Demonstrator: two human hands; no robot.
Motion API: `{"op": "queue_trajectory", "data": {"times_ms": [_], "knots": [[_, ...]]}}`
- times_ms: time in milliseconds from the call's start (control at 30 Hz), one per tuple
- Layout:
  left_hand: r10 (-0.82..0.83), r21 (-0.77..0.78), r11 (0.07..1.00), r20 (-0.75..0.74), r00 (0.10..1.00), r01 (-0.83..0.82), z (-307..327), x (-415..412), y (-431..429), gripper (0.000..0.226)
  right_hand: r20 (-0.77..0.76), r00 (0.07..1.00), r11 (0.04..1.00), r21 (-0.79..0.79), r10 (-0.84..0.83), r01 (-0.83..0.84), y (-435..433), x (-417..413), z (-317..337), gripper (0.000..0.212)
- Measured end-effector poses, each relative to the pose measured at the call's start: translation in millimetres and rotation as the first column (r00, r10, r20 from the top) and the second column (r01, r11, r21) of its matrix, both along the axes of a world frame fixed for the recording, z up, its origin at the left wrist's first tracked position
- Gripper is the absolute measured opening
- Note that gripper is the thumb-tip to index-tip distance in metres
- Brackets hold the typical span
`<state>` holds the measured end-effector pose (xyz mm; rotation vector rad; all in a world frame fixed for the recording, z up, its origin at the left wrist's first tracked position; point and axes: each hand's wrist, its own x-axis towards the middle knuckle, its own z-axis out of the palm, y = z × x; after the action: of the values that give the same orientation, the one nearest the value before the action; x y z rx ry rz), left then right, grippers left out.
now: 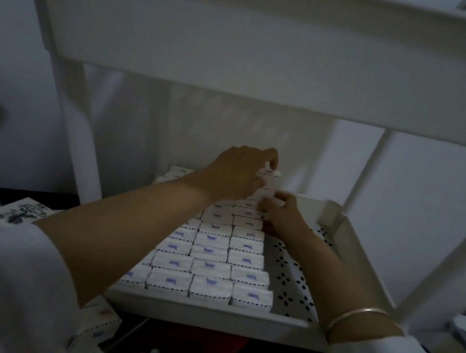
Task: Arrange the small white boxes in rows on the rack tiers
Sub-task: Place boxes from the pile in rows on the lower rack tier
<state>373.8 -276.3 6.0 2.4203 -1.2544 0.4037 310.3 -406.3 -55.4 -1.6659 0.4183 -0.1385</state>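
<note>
Small white boxes (212,244) with blue marks on top lie packed in rows on the lower tier (210,312) of a white rack; they fill its left and middle part, edge touching edge, front to back; the right strip of the tier's perforated floor (291,277) shows bare. At the back of the rows both hands meet on a raised box (269,182) that stands above the others; the left hand (234,176) curls over it from the top and left, fingertips on its upper edge; the right hand (284,213) pinches its lower right corner; blur hides whether it is one box or a short stack. The upper tier (249,39) hangs over them; a bangle (356,316) circles the right wrist.
</note>
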Motion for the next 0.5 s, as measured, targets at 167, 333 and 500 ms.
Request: {"op": "queue_trajectory", "data": {"times_ms": [167,333,500], "knots": [[0.035,0.11,0.994,-0.118,0.992,-0.021,-2.9,7.5,3.1,0.023,-0.003,1.0,1.0,-0.015,-0.007,0.007,-2.3,1.7,-2.3,0.054],[0.04,0.206,0.978,-0.049,0.998,-0.029,-5.3,9.6,-4.2,0.023,0.012,1.0,0.998,-0.059,0.022,-0.022,-3.5,1.6,-1.6,0.048],[0.048,0.19,0.981,-0.014,0.999,-0.044,-18.6,7.6,4.1,0.02,-0.005,0.999,0.995,-0.089,0.05,-0.051,-2.3,-3.4,2.7,0.034]]}}
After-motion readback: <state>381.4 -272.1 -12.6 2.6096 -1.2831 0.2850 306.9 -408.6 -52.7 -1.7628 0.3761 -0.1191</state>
